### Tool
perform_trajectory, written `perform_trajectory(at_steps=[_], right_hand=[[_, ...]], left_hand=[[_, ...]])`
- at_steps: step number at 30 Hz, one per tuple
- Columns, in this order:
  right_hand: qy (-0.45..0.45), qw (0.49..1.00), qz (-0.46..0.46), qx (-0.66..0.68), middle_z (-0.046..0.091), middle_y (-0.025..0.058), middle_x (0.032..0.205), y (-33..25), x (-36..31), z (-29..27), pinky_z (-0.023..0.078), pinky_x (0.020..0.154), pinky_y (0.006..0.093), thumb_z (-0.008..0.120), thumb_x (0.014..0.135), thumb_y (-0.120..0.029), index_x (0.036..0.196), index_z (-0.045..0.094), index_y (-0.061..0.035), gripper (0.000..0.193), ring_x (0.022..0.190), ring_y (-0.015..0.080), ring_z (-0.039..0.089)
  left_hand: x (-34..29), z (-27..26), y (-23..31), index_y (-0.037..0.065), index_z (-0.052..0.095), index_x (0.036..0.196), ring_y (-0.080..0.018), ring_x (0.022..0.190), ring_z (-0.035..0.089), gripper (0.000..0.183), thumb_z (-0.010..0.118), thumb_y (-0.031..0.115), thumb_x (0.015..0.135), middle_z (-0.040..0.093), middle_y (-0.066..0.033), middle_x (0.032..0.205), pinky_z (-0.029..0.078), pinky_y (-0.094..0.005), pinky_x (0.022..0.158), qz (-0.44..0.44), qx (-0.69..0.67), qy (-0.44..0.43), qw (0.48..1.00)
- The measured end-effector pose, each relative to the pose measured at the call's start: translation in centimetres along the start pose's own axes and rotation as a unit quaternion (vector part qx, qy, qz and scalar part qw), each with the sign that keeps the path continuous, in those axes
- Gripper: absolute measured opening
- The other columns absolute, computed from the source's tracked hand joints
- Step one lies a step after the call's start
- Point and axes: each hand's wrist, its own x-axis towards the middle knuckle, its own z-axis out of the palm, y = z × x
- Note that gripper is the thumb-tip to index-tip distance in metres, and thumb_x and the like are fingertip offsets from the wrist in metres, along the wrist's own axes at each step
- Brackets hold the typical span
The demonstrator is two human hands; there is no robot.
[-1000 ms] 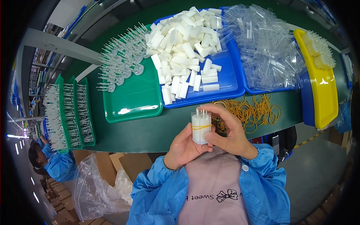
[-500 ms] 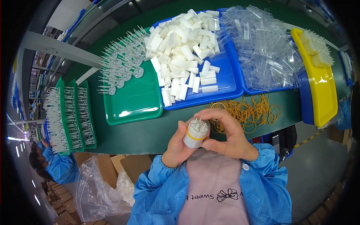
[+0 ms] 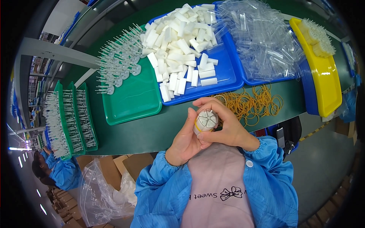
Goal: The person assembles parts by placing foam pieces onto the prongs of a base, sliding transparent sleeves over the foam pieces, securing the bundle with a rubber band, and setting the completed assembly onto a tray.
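Note:
Close to my body, just inside the table's near edge, I hold a round bundle of white wedge-shaped pieces [image 3: 207, 119] banded by a yellow rubber band. Its segmented end is turned up. My left hand [image 3: 185, 140] closes around its left and lower side, with the thumb up along it. My right hand [image 3: 232, 128] curves over its far and right side, fingers and thumb resting on it. Beyond my right hand lies a loose heap of yellow-brown rubber bands [image 3: 262, 104]. White foam-like pieces [image 3: 178, 41] are piled in a blue tray [image 3: 232, 76].
A green tray [image 3: 133, 108] holds thin-stemmed clear parts [image 3: 119, 62]. Clear plastic pieces [image 3: 262, 41] heap another tray. Right stands a yellow tray [image 3: 326, 85]; left, green trays of stemmed parts [image 3: 70, 121]. A plastic bag [image 3: 99, 193] hangs below, near a co-worker in blue [image 3: 65, 171].
The bundle has shifted slightly right and up, and its segmented end is tipped more into view. Both hands have turned with it, and the whole view has shifted a little.

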Motion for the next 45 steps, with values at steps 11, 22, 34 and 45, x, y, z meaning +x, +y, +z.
perform_trajectory(at_steps=[11, 22, 34, 45], right_hand=[[0.007, 0.998, -0.06, -0.026, 0.046, 0.0106, 0.127, -0.1, -0.7, -1.4, 0.039, 0.094, 0.0333, 0.081, 0.065, -0.023, 0.121, 0.053, -0.0053, 0.065, 0.114, 0.0215, 0.048], [-0.027, 0.984, -0.098, -0.149, 0.049, 0.0096, 0.116, -7.3, -4.6, -6.8, 0.038, 0.094, 0.0342, 0.08, 0.069, -0.02, 0.11, 0.062, -0.0076, 0.047, 0.112, 0.0238, 0.047], [0.455, 0.709, -0.125, -0.524, 0.061, 0.008, 0.103, -12.3, -9.4, -26.7, 0.045, 0.084, 0.0301, 0.07, 0.071, -0.013, 0.111, 0.056, -0.0047, 0.043, 0.096, 0.021, 0.058], [0.429, 0.559, 0.003, -0.709, 0.046, 0.0138, 0.133, -10.6, -6.2, -29.9, 0.034, 0.102, 0.0449, 0.076, 0.07, -0.018, 0.116, 0.058, -0.0151, 0.049, 0.125, 0.0346, 0.04]], left_hand=[[0.4, -0.2, 0.5, 0.01, 0.052, 0.109, -0.0127, 0.049, 0.051, 0.056, 0.027, 0.058, 0.095, 0.059, -0.0094, 0.088, 0.042, -0.0235, 0.037, -0.047, -0.079, -0.121, 0.988], [-0.1, 3.0, -0.3, 0.006, 0.043, 0.129, -0.0282, 0.096, 0.06, 0.061, 0.032, 0.056, 0.095, 0.053, -0.0166, 0.119, 0.053, -0.0393, 0.072, -0.107, 0.116, -0.088, 0.983], [-2.6, 2.1, 5.5, -0.002, 0.051, 0.106, -0.0193, 0.082, 0.059, 0.028, 0.047, 0.025, 0.096, 0.059, -0.0125, 0.097, 0.05, -0.0334, 0.074, 0.358, 0.366, 0.006, 0.859], [-4.0, 0.8, 7.0, -0.001, 0.054, 0.098, -0.0182, 0.076, 0.058, 0.022, 0.05, 0.02, 0.095, 0.059, -0.0116, 0.086, 0.049, -0.0321, 0.072, 0.388, 0.368, 0.041, 0.844]])
